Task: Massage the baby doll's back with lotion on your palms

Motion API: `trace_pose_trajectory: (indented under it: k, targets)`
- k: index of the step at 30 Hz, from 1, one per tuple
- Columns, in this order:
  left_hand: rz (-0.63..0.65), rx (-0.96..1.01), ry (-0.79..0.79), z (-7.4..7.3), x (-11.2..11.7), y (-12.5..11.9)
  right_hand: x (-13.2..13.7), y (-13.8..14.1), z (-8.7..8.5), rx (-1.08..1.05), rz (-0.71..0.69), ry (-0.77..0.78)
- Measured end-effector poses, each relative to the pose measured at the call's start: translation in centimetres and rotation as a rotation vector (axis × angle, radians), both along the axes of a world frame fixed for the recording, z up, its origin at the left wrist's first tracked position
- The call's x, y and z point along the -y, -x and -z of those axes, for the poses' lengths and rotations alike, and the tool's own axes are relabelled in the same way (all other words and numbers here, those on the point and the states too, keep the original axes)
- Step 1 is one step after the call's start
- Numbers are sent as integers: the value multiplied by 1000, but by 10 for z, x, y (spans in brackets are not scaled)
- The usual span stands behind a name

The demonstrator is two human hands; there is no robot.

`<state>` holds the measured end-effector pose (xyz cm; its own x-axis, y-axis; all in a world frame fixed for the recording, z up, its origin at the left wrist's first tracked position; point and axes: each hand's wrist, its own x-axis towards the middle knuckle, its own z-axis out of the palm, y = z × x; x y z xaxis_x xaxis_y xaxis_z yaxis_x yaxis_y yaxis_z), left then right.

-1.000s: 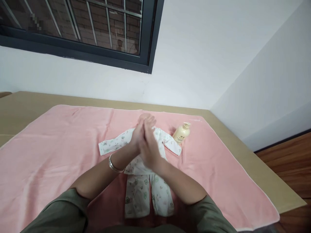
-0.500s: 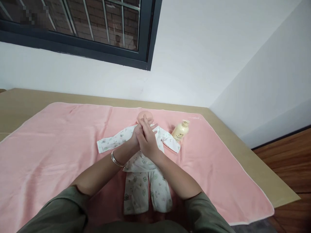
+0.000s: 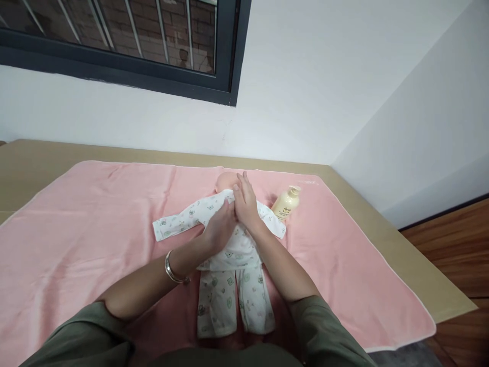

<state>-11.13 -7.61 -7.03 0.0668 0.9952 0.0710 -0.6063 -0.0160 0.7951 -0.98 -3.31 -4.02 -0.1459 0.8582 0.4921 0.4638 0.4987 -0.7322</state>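
Note:
My left hand (image 3: 221,227) and my right hand (image 3: 246,201) are palm to palm above a doll's chest, fingers mostly stretched out. The right hand sits a little farther forward than the left. No object shows between them. Beneath them a baby doll (image 3: 226,181) lies on its back, its head partly hidden by my right hand. It wears a white patterned top (image 3: 229,257) and matching trousers (image 3: 217,306), with one sleeve spread out to each side. A pale yellow bottle (image 3: 286,203) rests by the sleeve on the right. A silver bracelet (image 3: 170,267) circles my left wrist.
A pink mat (image 3: 95,229) with a light edge covers much of the wooden table (image 3: 367,219). Behind it rises a white wall (image 3: 290,102) with a dark-framed window (image 3: 225,86). Wood-grain panels (image 3: 454,244) stand at the right.
My hands have gone from clasped across each other to palms more aligned. The right hand has shifted right and forward, the left slightly back. The doll and bottle stay in place.

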Motion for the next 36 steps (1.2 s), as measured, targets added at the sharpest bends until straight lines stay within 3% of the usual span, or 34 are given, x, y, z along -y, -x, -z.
trace_pose_trajectory:
  k: [4, 6, 9, 15, 18, 22, 26, 30, 33, 36]
  targets:
    - [-326, -433, -160, 23, -17, 19, 3, -3, 19, 280, 68, -52]
    - [-482, -716, -289, 39, -23, 23, 11, -1, 29, 479, 18, -57]
    - [-549, -919, -414, 60, -24, 25, 22, -8, 40, 698, -141, -81]
    - [-569, -942, -360, 70, -20, 21, 22, -47, 44, 732, -412, -147]
    - [-581, -953, -387, 71, -22, 19, 3, -42, 39, 703, -259, -17]
    - [-599, -964, -407, 73, -24, 20, -12, -7, 29, 746, -10, 98]
    - [-579, -894, -421, 71, -20, 26, 17, 10, 28, 856, -161, -65]
    - [-570, -819, -429, 71, -17, 27, 41, -12, 36, 836, -253, -114]
    - [-583, -817, -437, 74, -20, 25, 24, -26, 37, 783, -149, 4]
    - [-590, -829, -439, 77, -22, 24, 0, -21, 32, 774, -38, 117]
